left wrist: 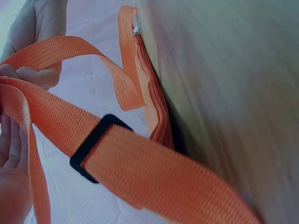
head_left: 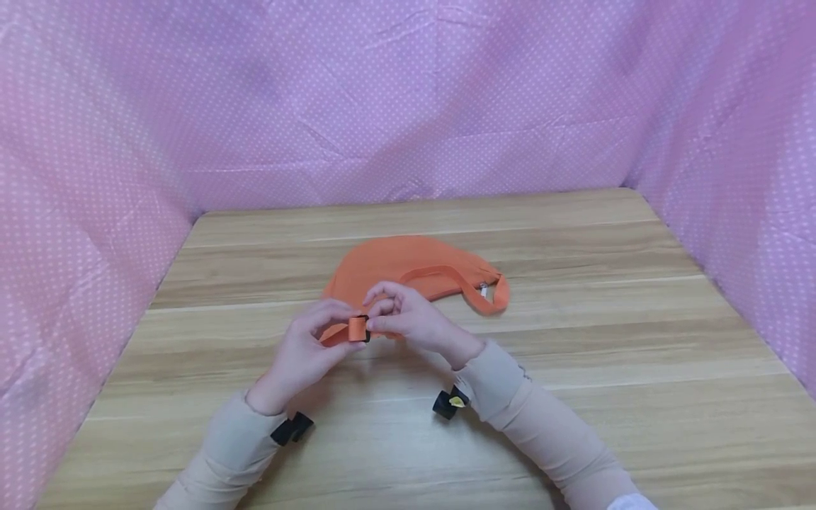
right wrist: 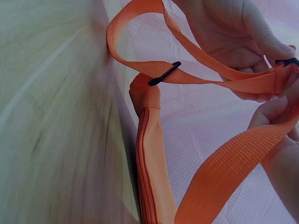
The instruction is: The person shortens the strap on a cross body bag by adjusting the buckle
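One ribbed orange strap point(head_left: 358, 330); left hand point(head_left: 299, 350), right hand point(head_left: 417, 322) pinching it; curved fabric bag point(head_left: 381, 263)

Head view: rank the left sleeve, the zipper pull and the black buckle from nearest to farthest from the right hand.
1. Black buckle, beside the right hand, to its left.
2. Zipper pull, right, on the bag.
3. Left sleeve, lower left.
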{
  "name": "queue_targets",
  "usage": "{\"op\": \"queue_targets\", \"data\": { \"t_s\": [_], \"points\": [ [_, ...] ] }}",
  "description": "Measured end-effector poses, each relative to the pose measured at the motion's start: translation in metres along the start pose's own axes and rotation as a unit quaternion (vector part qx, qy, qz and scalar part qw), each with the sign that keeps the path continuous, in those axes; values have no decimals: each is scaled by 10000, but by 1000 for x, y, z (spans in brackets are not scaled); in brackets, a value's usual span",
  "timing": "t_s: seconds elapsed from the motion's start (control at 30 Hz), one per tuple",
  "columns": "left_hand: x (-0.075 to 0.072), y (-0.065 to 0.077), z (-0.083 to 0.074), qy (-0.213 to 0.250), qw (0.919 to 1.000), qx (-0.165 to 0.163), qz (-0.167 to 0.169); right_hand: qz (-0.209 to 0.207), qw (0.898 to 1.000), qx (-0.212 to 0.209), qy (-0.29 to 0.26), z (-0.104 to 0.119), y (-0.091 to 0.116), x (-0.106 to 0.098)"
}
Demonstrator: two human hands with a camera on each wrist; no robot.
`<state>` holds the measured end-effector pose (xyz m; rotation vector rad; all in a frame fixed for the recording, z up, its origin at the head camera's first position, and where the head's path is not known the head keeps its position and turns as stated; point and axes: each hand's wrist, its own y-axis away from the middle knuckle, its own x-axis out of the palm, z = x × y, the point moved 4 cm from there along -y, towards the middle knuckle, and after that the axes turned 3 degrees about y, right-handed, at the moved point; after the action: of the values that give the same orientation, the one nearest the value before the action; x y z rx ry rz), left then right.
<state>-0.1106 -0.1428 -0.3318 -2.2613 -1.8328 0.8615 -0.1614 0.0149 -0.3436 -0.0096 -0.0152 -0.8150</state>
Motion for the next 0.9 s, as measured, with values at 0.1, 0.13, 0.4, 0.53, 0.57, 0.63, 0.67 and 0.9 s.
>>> {"op": "queue_targets", "data": {
  "t_s": [0.1, 0.13, 0.4, 0.53, 0.57, 0.63, 0.67, 0.9],
  "points": [
    [0, 1, -1, -56, 10000, 28, -8, 59, 9999, -84, 71, 0, -1, 1],
    [0, 1, -1, -48, 10000, 34, -33, 70, 9998, -91, 165, -1, 0, 0],
    [-5, 3, -1, 184, 9994, 57, -299, 115, 9926, -79, 1207, -7, 2, -13],
    [-7, 3, 0, 337, 9988, 166, -306, 205, 9904, -107, 1364, -8, 5, -20],
    [-7, 3, 0, 344, 9988, 180, -302, 228, 9900, -126, 1387, -8, 5, -22],
    [-8, 3, 0, 340, 9989, 166, -278, 286, 9895, -127, 1411, -9, 6, -24],
    [-8, 3, 0, 330, 9990, 135, -269, 316, 9891, -147, 1431, -10, 6, -25],
    [-8, 3, -1, 233, 9994, -12, -264, 381, 9904, -274, 1301, -8, 6, -23]
  ]
}}
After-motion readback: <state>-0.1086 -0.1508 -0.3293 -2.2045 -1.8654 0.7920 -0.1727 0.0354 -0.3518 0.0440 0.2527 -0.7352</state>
